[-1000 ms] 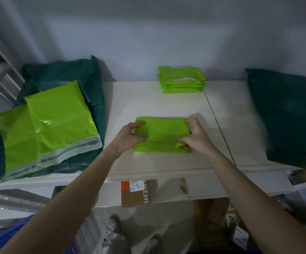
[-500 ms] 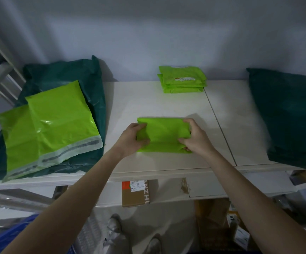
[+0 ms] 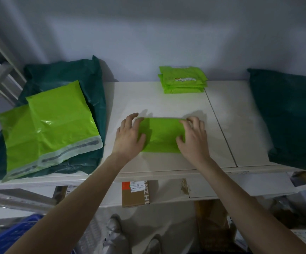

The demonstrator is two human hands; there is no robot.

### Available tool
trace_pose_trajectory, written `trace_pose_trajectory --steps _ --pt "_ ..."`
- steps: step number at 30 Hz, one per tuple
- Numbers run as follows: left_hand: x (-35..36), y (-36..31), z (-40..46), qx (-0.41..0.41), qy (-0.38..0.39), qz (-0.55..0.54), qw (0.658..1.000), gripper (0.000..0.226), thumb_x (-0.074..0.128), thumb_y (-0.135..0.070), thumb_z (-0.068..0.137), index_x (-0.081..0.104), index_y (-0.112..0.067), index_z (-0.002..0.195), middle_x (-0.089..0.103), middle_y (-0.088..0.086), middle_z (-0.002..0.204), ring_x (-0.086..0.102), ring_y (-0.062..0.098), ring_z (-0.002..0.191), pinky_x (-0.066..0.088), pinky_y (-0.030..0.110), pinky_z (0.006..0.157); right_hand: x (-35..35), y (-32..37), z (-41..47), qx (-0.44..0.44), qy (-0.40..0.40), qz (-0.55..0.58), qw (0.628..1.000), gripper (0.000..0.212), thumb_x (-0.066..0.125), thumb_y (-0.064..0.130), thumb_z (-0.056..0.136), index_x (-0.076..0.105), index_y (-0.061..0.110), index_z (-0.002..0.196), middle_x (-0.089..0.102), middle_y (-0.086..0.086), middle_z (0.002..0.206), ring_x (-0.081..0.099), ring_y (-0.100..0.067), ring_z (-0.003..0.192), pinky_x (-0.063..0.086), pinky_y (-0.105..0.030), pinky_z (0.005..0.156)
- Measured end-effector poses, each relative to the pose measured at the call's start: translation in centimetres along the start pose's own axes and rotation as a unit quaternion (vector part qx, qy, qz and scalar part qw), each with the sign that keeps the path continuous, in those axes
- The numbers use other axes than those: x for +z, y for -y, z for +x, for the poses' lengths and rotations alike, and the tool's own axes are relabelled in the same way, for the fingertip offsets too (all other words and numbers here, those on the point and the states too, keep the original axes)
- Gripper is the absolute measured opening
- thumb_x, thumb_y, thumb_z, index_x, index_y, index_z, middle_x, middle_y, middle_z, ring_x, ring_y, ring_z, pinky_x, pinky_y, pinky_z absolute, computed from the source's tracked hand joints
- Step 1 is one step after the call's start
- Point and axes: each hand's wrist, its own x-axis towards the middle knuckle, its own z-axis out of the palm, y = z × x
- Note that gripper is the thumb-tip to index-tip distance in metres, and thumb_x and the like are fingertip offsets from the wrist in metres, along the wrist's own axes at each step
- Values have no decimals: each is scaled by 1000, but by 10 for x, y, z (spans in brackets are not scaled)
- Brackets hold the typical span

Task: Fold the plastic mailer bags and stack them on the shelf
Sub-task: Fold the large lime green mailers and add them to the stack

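**Pressing the final fold flat**

Pressing with released, spread fingers, the left hand (image 3: 128, 138) and right hand (image 3: 194, 140) now rest flat on the folded mailer (image 3: 161, 136) at the centre of the shelf (image 3: 139, 99); a second earlier both pinched its ends. The fold appears finished, so stacking likely follows. Counted: one stack of folded mailers (image 3: 182, 82) against the wall, two unfolded mailers (image 3: 57, 123) left, two dark green bags (image 3: 287, 114).

Folded lime-green mailer bag (image 3: 162, 136) lies flat, mid shelf (image 3: 166, 105), w/ hands on both ends. Stack of folded green bags (image 3: 183, 81) at back by wall. Two unfolded green mailers (image 3: 49, 129) on left.
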Motion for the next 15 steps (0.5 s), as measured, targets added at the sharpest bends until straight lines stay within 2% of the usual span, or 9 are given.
trace_pose_trajectory --steps 3,6,8,9,15 --pt "6 -9 5 35 -9 -10 999 61 17 -34 87 42 -6 136 39 11 144 40 28 129 31 39 108 9 15 5 -43 -9 20 999 44 46 23 87 52 4 126 47 -15 135 43 -33 125 40 -44 99" --pt "22 -13 7 42 72 46 995 59 11 -36 97 19 -9 148 16 6 157 15 20 145 10 37 117 22 28 8 -71 62 -2 996 57 24 38 95 35 8 142 30 -10 152 26 -25 141 25 -46 112" --pt "34 -12 8 26 122 64 990 54 14 -34 102 5 -12 151 -1 0 159 -1 14 146 1 37 118 32 28 8 -72 122 -32 989 54 22 37 100 21 11 148 16 -3 157 11 -17 146 12 -46 115" --pt "36 -12 7 16 136 63 989 54 15 -33 102 1 -14 151 -4 -1 159 -4 13 146 0 38 118 35 26 8 -74 132 -47 987 53 22 36 101 18 12 149 13 -2 158 8 -16 146 10 -46 116" --pt "39 -20 22 10 153 104 983 53 14 -33 102 0 -15 151 -7 -1 159 -6 14 146 -4 44 116 35 13 26 -68 146 -57 985 53 26 36 100 20 15 148 11 -3 158 8 -18 146 11 -44 117"
